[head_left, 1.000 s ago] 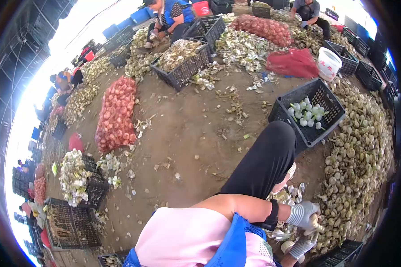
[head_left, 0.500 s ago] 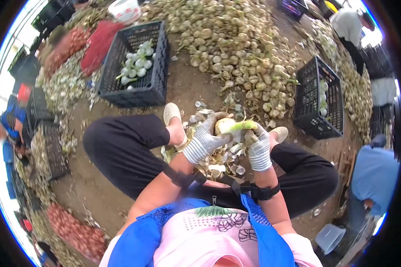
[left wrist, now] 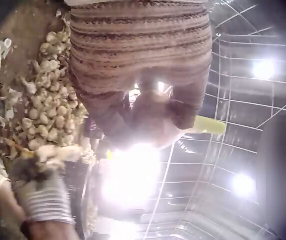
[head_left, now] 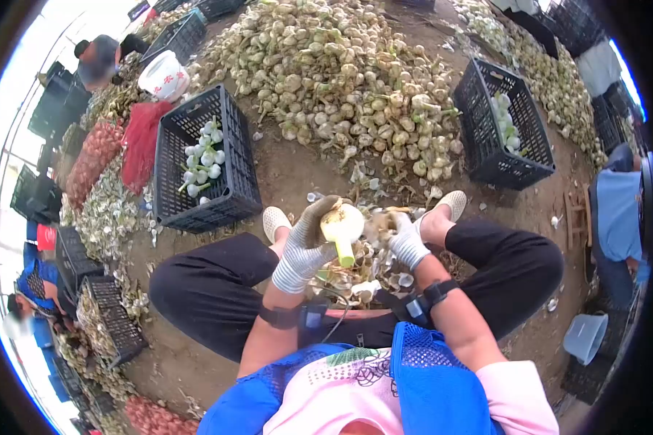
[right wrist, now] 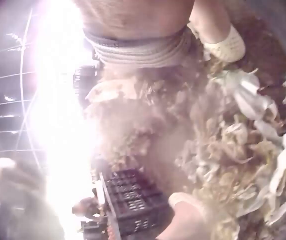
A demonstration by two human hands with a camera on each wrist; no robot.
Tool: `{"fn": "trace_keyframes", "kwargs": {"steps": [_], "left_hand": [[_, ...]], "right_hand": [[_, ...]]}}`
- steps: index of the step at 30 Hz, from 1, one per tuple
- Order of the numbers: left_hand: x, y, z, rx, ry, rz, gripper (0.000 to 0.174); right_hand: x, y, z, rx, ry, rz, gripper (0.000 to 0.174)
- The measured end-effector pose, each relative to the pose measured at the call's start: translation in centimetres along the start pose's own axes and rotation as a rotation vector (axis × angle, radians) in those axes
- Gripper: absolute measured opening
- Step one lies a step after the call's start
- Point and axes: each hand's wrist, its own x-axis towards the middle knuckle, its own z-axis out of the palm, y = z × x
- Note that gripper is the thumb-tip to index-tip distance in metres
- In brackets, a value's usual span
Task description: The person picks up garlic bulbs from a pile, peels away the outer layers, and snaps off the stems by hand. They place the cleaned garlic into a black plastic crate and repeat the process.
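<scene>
Centred in the head view, my gloved left hand (head_left: 305,246) grips a pale bulb (head_left: 345,222), its short green stem (head_left: 345,253) pointing toward my body. Just right of it, apart from the bulb, my gloved right hand (head_left: 406,243) pinches loose brownish skins (head_left: 378,226), partly blurred. The left wrist view has my left hand (left wrist: 140,55) curled round the bulb with the stem (left wrist: 210,125) sticking out, and my right hand (left wrist: 43,195) below with ragged skins (left wrist: 58,154). In the right wrist view, the right hand's (right wrist: 143,50) fingertips are hard to make out.
A big heap of unpeeled bulbs (head_left: 341,80) lies ahead. Black crates with white bulbs stand at left (head_left: 245,163) and right (head_left: 511,167). Peelings (head_left: 366,286) cover the ground between my feet. Other people sit at both sides; a grey tub (head_left: 586,338) is at right.
The hands have parted; the right one has left the stem and holds skins. The left hand has turned the bulb so its stem points toward my body. The head view has shifted.
</scene>
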Motion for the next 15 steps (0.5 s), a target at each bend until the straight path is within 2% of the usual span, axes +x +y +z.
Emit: {"fn": "trace_keyframes", "kwargs": {"steps": [1,3,4,6,7,8,9,10,12,14,15], "left_hand": [[-0.2,-0.2,-0.3,-0.006,0.010,-0.016,0.070],[-0.5,-0.1,0.2,0.050,0.044,-0.016,0.069],[-0.5,-0.2,0.5,0.109,0.070,-0.014,0.070],[-0.2,-0.9,1.3,0.132,0.059,-0.024,0.068],[-0.1,-1.2,1.8,0.157,0.053,-0.032,0.067],[-0.1,-1.1,2.5,0.297,0.044,-0.065,0.066],[0.2,-1.2,3.2,0.384,0.021,-0.022,0.058],[0.5,-1.2,3.4,0.446,0.040,0.011,0.054],[1.3,-0.5,3.2,0.505,0.057,0.049,0.051],[1.6,0.8,2.6,0.884,0.101,0.053,0.041],[1.7,0.9,3.0,0.881,0.111,0.044,0.041]], "right_hand": [[0.5,-4.5,-2.8,0.097,-0.151,0.001,0.033],[0.3,-5.2,-3.2,0.556,-0.293,0.285,0.042],[0.4,-7.5,-4.6,0.559,-0.291,0.290,0.042],[1.1,-13.5,-8.2,0.962,-0.437,0.297,0.053],[0.7,-14.0,-8.0,1.088,-0.424,0.257,0.062],[0.6,-14.4,-8.3,1.209,-0.463,0.349,0.065],[0.5,-14.6,-8.6,1.332,-0.498,0.439,0.068],[0.4,-14.3,-8.3,1.449,-0.444,0.385,0.072],[0.7,-13.2,-8.3,1.335,-0.378,0.362,0.071],[0.9,-11.9,-8.1,1.132,-0.271,0.303,0.067],[0.7,-11.8,-8.0,1.129,-0.281,0.312,0.067]]}}
